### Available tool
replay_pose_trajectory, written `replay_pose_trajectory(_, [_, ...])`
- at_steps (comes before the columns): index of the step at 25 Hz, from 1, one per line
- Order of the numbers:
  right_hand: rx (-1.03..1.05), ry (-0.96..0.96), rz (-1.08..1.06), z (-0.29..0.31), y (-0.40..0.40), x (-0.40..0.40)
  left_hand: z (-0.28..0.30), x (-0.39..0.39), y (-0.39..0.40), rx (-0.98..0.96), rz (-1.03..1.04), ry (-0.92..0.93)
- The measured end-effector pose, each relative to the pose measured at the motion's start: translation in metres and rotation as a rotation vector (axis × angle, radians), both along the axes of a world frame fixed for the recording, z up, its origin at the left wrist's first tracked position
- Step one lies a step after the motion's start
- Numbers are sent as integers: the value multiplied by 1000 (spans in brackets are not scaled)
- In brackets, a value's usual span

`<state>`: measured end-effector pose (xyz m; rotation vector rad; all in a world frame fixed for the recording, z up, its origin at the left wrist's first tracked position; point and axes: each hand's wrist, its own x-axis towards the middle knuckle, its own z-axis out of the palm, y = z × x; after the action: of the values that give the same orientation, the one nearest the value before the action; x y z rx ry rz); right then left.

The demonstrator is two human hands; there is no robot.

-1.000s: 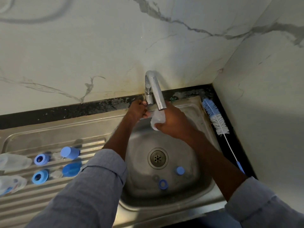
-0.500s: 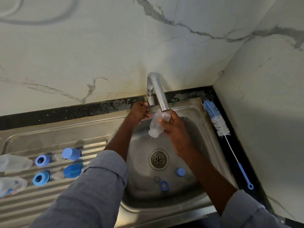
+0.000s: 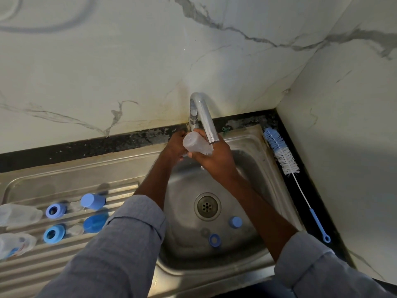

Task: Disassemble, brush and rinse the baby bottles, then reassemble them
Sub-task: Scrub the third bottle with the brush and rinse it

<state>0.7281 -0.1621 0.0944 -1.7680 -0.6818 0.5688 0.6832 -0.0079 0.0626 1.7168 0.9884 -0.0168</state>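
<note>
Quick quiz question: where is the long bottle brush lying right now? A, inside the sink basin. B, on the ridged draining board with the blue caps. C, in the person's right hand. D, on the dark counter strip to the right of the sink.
D: the bottle brush lies along the dark counter strip right of the sink, while the right hand grips a clear bottle under the tap.

Lighting dim and cool; wall (image 3: 107, 61) above the right hand (image 3: 217, 160) brightest. Wide-angle bending at edges. Sleeves soft, blurred.
</note>
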Motion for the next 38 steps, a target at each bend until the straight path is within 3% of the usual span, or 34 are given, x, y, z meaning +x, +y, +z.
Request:
replay_pose_trajectory(4, [1, 69, -107, 4, 0, 3, -4, 3, 1, -83, 83, 8])
replay_pose_trajectory(7, [37, 201, -51, -2, -22, 4, -10, 9, 0, -175, 183, -17])
replay_pose_trajectory(10, [48, 242, 4, -10, -46, -4, -9, 12, -2, -161, 198, -12])
replay_pose_trajectory(16, [227, 432, -101, -2, -34, -3, -6, 9, -1, -187, 292, 0])
replay_pose_trajectory(20, [59, 210, 44, 1, -37, -1, -5, 6, -2, -125, 322, -87])
replay_pose_trajectory(23, [21, 23, 38, -2, -55, 8, -1, 7, -6, 152, 236, -91])
replay_pose_trajectory(27, [38, -26, 4, -6, -79, 3, 11, 6, -23, 432, 73, -86])
replay_pose_trajectory(30, [58, -99, -51, 0, -95, -8, 9, -20, -33, 366, 26, -152])
replay_pose_trajectory(34, [169, -312, -81, 15, -110, -22, -9, -77, -71, 267, 206, -210])
replay_pose_trajectory(38, [-27, -313, 33, 6, -130, -33, -24, -128, -121, 302, 271, -192])
